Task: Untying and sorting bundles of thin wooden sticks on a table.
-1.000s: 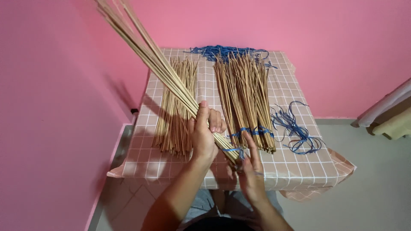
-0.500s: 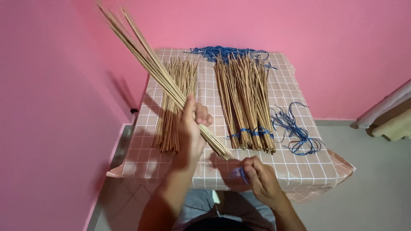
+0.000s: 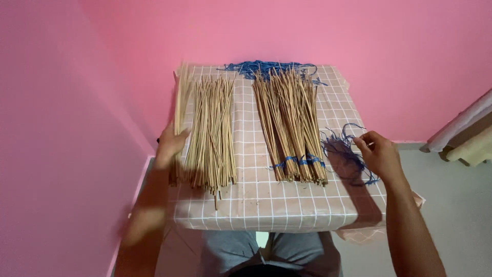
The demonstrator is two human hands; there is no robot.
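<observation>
Now, person seated at small table with checked cloth. Left hand at table's left edge, fingers closed on thin bunch of sticks, laying it flat beside loose stick pile, ends lined up alike. Right hand at table's right edge, fingers loosely curled, touching blue strings; grip unclear. Tied stick bundles at table's middle, blue bands near front ends. More blue string at table's far edge.
</observation>
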